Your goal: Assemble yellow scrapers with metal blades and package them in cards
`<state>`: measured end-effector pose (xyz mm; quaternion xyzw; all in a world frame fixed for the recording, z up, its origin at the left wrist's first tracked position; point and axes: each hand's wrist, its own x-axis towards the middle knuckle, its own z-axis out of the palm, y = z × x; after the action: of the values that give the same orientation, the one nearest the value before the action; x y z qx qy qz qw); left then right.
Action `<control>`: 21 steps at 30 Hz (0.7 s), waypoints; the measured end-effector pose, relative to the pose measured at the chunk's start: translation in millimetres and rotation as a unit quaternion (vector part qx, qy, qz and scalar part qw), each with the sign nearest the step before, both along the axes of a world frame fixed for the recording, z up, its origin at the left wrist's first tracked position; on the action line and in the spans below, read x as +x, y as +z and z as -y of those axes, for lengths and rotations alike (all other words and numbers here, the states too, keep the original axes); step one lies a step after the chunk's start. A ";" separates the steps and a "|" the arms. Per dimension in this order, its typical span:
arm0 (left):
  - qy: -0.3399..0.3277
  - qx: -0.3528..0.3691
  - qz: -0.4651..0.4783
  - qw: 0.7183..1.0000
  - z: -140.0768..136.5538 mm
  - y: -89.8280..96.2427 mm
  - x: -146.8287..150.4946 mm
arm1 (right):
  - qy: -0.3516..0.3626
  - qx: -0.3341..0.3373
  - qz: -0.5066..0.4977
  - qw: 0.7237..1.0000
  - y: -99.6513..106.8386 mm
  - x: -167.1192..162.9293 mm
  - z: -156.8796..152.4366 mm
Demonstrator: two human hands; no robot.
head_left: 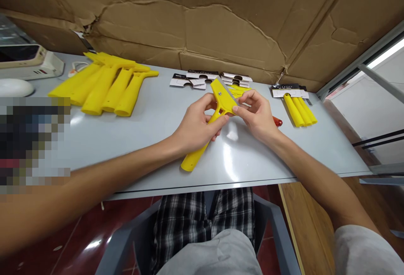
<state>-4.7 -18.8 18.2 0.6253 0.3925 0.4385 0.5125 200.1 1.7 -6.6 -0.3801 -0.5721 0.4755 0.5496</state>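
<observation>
Held slantwise over the grey table [151, 125]: a yellow scraper [223, 100], wrapped round the neck by the curled left hand [198, 119], pinched at the head's lower corner between thumb and fingers of the right hand [259, 115]. Light, stiff plastic by the look of it, likely smooth. Best gripped by the handle, clear of the metal edge [229, 91], possibly sharp but partly hidden behind fingers.

Smooth plastic scraper [223, 99], glossy tabletop [158, 125]
</observation>
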 end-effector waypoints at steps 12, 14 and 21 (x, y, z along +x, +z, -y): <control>0.023 -0.030 0.012 0.999 -22.0 -1.4 -2.8 | -0.110 0.141 0.239 0.954 -4.9 42.8 -28.1; 0.028 -0.030 0.009 0.999 -27.0 -1.7 -4.7 | -0.152 0.175 0.306 0.924 -3.8 55.6 -34.8; 0.038 -0.028 0.012 0.999 -33.7 -4.4 -8.1 | -0.183 0.175 0.391 0.885 1.2 74.7 -42.0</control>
<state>-12.8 14.9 13.8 0.5898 0.4222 0.4540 0.5174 274.8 43.7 -5.5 -0.5309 -0.7347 0.0719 0.4163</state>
